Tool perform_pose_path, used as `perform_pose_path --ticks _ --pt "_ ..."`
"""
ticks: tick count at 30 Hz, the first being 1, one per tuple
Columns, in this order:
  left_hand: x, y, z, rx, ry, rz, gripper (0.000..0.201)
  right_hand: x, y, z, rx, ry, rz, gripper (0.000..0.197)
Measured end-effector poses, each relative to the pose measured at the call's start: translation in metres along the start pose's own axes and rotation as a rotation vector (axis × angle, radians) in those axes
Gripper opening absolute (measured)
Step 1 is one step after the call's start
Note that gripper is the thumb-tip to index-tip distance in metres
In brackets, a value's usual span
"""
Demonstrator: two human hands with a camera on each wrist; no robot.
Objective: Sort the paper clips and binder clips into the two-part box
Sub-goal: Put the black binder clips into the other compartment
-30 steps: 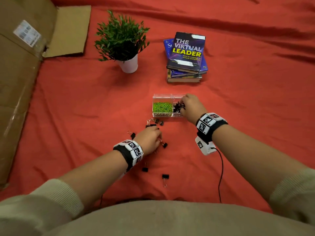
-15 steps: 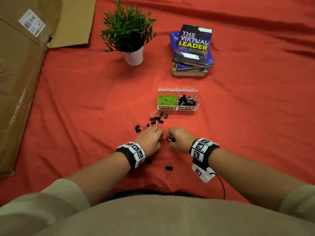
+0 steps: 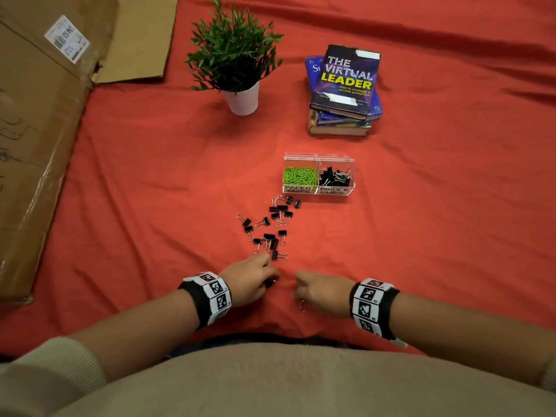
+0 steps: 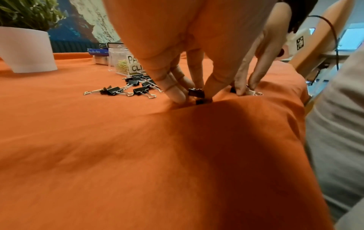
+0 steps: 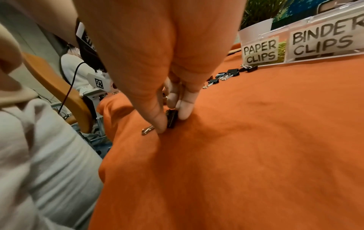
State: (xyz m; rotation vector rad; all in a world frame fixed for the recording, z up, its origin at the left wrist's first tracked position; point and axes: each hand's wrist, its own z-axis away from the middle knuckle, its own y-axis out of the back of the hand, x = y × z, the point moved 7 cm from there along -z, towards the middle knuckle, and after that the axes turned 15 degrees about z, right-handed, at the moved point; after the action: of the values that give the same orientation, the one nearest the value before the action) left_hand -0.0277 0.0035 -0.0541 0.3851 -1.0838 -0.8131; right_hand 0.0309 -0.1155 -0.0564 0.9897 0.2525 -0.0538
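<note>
The clear two-part box (image 3: pixel 319 192) stands mid-cloth, with green paper clips (image 3: pixel 299 175) in its left part and black binder clips (image 3: pixel 334 177) in its right. Several loose binder clips (image 3: pixel 272 227) lie scattered between the box and my hands. My left hand (image 3: pixel 269 276) is down on the cloth, and its fingertips pinch a black binder clip (image 4: pixel 196 92), with another clip (image 4: pixel 201 101) just below them. Beside it, my right hand (image 3: pixel 299 296) pinches a binder clip (image 5: pixel 171 118) between thumb and fingers, and the clip's wire handle (image 5: pixel 146 130) sticks out.
A potted plant (image 3: pixel 237 61) and a stack of books (image 3: pixel 343 91) stand beyond the box. Flattened cardboard (image 3: pixel 36 130) covers the left side. The red cloth (image 3: pixel 436 236) ends at the table edge just in front of my body.
My right hand left the box and came back to the near edge, where it now pinches a lone clip. My left hand drew back towards me onto another clip.
</note>
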Motion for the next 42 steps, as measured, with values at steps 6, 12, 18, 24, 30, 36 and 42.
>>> perform_pose_path --ticks 6,12,18,24,30,36,42 --pt "-0.002 -0.001 -0.005 0.009 0.037 -0.038 0.027 0.014 -0.003 0.003 0.039 -0.097 -0.099 0.019" --pt "-0.005 -0.002 -0.007 -0.003 0.087 -0.062 0.025 0.046 0.000 0.009 0.080 -0.284 -0.390 0.016" --pt "-0.006 0.001 -0.008 -0.008 0.140 0.067 0.022 0.151 0.079 0.028 0.472 -0.686 -0.536 0.009" --pt "-0.014 0.003 -0.011 -0.026 0.262 0.262 0.016 0.224 0.119 0.036 0.604 -0.933 -0.429 0.011" --pt "-0.016 0.031 -0.016 0.115 0.291 0.393 0.015 0.173 0.133 -0.002 0.615 -0.670 -0.194 0.018" --pt "-0.022 0.094 -0.031 0.381 0.321 0.577 0.016 0.124 0.093 -0.071 0.239 -0.398 -0.037 0.062" --pt "-0.007 0.143 -0.064 0.522 0.289 0.645 0.013 0.128 0.070 -0.060 0.233 -0.516 -0.044 0.031"
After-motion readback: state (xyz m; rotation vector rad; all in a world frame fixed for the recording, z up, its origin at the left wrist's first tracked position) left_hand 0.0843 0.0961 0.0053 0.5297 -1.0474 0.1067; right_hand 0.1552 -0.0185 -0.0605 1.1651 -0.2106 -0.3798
